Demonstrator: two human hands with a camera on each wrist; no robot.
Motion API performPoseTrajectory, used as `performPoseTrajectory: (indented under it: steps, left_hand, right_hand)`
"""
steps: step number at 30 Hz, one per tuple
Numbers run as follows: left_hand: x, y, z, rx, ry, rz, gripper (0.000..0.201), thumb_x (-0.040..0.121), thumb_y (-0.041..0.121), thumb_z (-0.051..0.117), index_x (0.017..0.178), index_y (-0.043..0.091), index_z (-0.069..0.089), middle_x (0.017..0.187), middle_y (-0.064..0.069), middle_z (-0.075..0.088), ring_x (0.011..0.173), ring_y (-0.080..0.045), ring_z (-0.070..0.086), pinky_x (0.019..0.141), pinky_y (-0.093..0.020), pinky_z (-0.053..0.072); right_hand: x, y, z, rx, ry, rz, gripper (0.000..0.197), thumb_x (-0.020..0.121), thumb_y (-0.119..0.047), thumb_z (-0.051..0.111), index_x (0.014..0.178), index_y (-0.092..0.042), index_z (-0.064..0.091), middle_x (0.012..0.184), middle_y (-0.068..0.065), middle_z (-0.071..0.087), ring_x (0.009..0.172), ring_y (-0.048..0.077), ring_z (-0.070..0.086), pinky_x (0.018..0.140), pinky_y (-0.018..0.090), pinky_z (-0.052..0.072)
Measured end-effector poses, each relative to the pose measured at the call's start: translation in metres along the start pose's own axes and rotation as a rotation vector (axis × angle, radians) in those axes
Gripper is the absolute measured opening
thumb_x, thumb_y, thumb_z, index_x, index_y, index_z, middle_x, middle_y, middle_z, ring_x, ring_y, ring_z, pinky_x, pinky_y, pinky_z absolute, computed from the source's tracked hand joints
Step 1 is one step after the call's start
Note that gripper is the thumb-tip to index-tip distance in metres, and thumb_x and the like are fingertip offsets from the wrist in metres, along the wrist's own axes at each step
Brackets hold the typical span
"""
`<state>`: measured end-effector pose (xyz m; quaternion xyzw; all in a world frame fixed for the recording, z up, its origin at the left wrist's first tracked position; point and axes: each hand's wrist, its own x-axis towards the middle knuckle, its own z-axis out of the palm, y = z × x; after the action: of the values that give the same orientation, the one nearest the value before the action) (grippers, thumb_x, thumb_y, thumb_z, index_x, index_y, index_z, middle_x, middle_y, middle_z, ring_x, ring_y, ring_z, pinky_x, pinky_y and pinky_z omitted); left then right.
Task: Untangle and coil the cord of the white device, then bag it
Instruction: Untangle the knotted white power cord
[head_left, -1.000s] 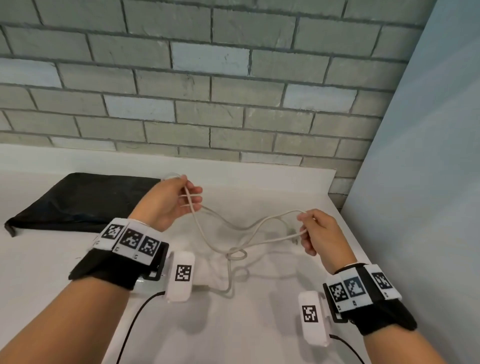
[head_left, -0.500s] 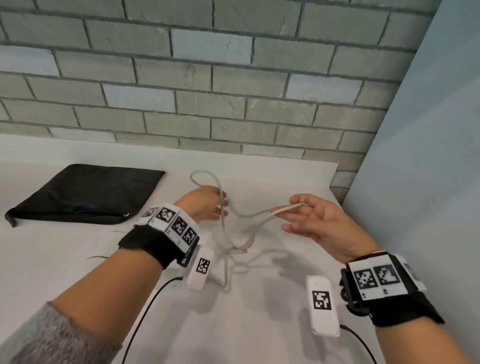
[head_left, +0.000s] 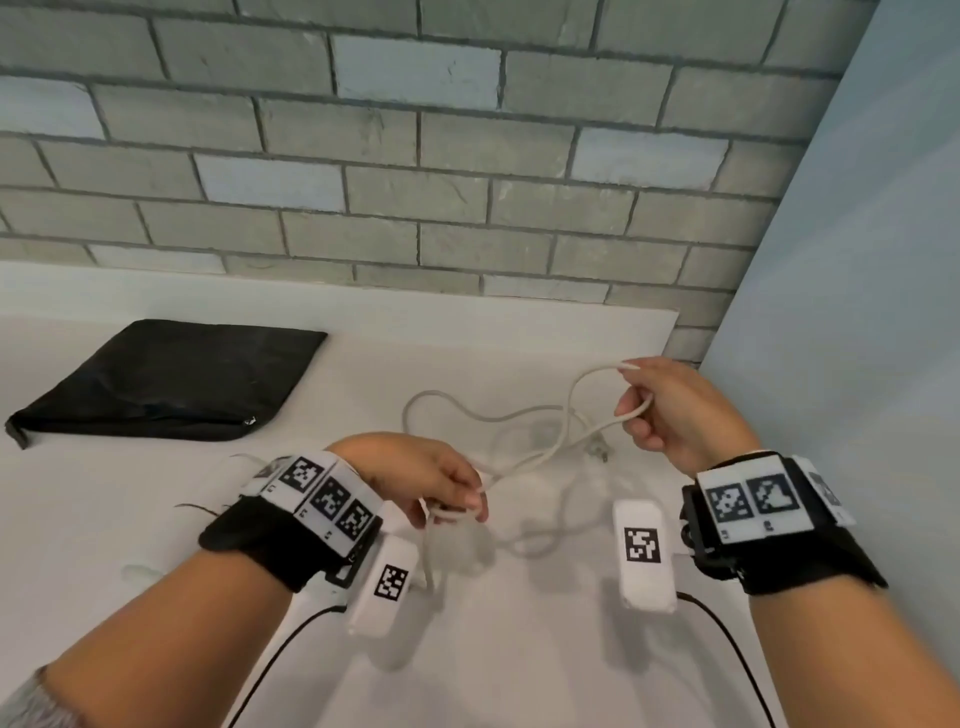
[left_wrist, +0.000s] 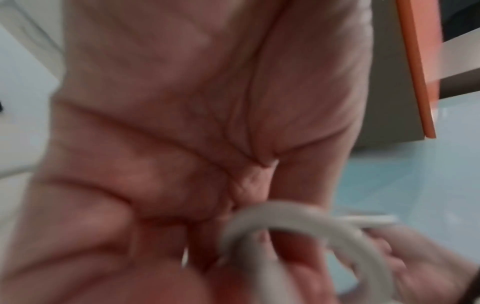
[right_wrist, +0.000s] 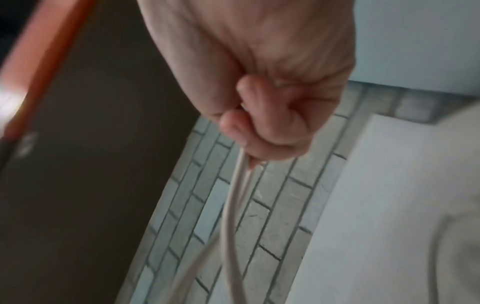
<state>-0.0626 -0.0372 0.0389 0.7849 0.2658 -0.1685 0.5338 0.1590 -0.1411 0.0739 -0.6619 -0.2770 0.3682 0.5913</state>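
Observation:
A white cord (head_left: 524, 457) runs in loose loops above the white table (head_left: 104, 519). My left hand (head_left: 447, 493) pinches a small knotted loop of it low at the centre; the left wrist view shows that loop (left_wrist: 298, 224) round my fingertips. My right hand (head_left: 660, 410) is raised at the right and grips a doubled strand of the cord (right_wrist: 236, 195) in a closed fist. The plug end (head_left: 597, 452) hangs between the hands. The white device itself is hidden under my left wrist. The black bag (head_left: 171, 384) lies flat at the back left.
A grey brick wall (head_left: 415, 156) runs behind the table and a pale blue panel (head_left: 857, 312) closes the right side. Black cables (head_left: 727, 639) trail from my wrist cameras over the table front.
My left hand dropped down and toward me to the knot in the cord. My right hand closed round the strand and lifted it up and to the right.

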Motion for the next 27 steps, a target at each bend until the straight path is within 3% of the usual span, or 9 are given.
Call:
performPoseTrajectory:
  steps: [4,8,11,13,17,19,21,25,27]
  left_hand:
    - [-0.016,0.0,-0.018,-0.136,0.243,0.118,0.018,0.093,0.015,0.047,0.085,0.015,0.064,0.049,0.01,0.038,0.041,-0.002,0.033,0.042,-0.012,0.027]
    - [-0.022,0.007,-0.028,-0.203,0.547,0.192,0.014,0.088,0.009,0.054,0.086,0.01,0.068,0.047,0.009,0.043,0.045,-0.006,0.031,0.038,-0.013,0.028]
    - [-0.026,0.013,-0.029,-0.1,0.745,0.236,0.013,0.087,0.012,0.058,0.091,0.007,0.069,0.057,-0.002,0.046,0.042,-0.009,0.037,0.04,-0.015,0.035]
    - [-0.032,0.018,-0.029,-0.006,0.834,0.28,0.013,0.085,0.015,0.061,0.095,0.01,0.068,0.06,-0.002,0.051,0.038,-0.006,0.042,0.044,-0.014,0.04]
    - [-0.043,0.028,-0.026,0.116,0.783,0.335,0.023,0.082,0.013,0.065,0.104,0.015,0.066,0.066,0.003,0.054,0.042,-0.003,0.05,0.053,-0.01,0.044]
    - [-0.042,0.032,-0.023,0.166,0.715,0.328,0.03,0.079,0.012,0.068,0.109,0.016,0.066,0.069,0.005,0.053,0.051,-0.005,0.053,0.056,-0.01,0.045]
    - [-0.039,0.035,-0.02,0.183,0.669,0.319,0.037,0.074,0.009,0.073,0.109,0.018,0.065,0.072,0.004,0.052,0.058,-0.008,0.053,0.057,-0.013,0.048]
    - [-0.033,0.038,-0.012,0.11,0.643,0.359,0.043,0.065,0.004,0.078,0.097,0.019,0.054,0.068,0.001,0.051,0.061,-0.018,0.053,0.061,-0.037,0.055]
    - [-0.032,0.038,-0.011,0.081,0.648,0.385,0.046,0.064,0.004,0.079,0.095,0.019,0.049,0.066,0.0,0.05,0.062,-0.02,0.053,0.059,-0.038,0.054]
  right_hand:
    - [0.017,0.022,-0.015,0.429,0.062,0.236,0.026,0.091,-0.005,0.03,0.067,-0.01,0.036,0.046,0.004,0.05,0.024,0.009,0.035,0.029,0.01,0.021]
    - [0.028,0.047,-0.011,0.623,0.228,0.209,0.023,0.088,0.004,0.024,0.073,-0.008,0.037,0.065,0.005,0.04,0.025,0.01,0.038,0.03,0.011,0.026]
    - [0.03,0.056,-0.009,0.563,0.335,0.081,0.025,0.085,0.01,0.03,0.087,-0.012,0.042,0.063,0.009,0.043,0.032,0.013,0.043,0.033,0.013,0.032]
    - [0.024,0.06,-0.006,0.156,0.268,0.023,0.02,0.084,0.009,0.04,0.087,-0.007,0.05,0.063,0.013,0.05,0.032,0.012,0.049,0.033,0.016,0.036]
    - [0.011,0.064,0.001,-1.045,0.025,-0.143,0.024,0.081,-0.012,0.061,0.105,-0.01,0.059,0.106,0.014,0.051,0.088,0.024,0.056,0.074,0.027,0.044]
    - [0.0,0.05,0.012,-0.946,0.063,-0.474,0.02,0.083,-0.015,0.061,0.103,-0.012,0.062,0.107,0.009,0.047,0.092,0.022,0.051,0.085,0.026,0.042]
    - [-0.013,0.03,0.03,-0.662,0.01,-0.743,0.013,0.084,-0.014,0.061,0.096,-0.012,0.065,0.095,0.002,0.055,0.075,0.009,0.051,0.073,0.01,0.041]
    - [-0.029,0.013,0.065,-0.556,-0.274,-0.753,0.017,0.082,-0.018,0.064,0.099,-0.016,0.066,0.088,-0.003,0.066,0.073,0.008,0.056,0.064,0.014,0.042]
    - [-0.029,0.017,0.071,-0.517,-0.326,-0.68,0.014,0.082,-0.016,0.064,0.096,-0.013,0.067,0.081,-0.001,0.067,0.072,0.011,0.06,0.067,0.015,0.044]
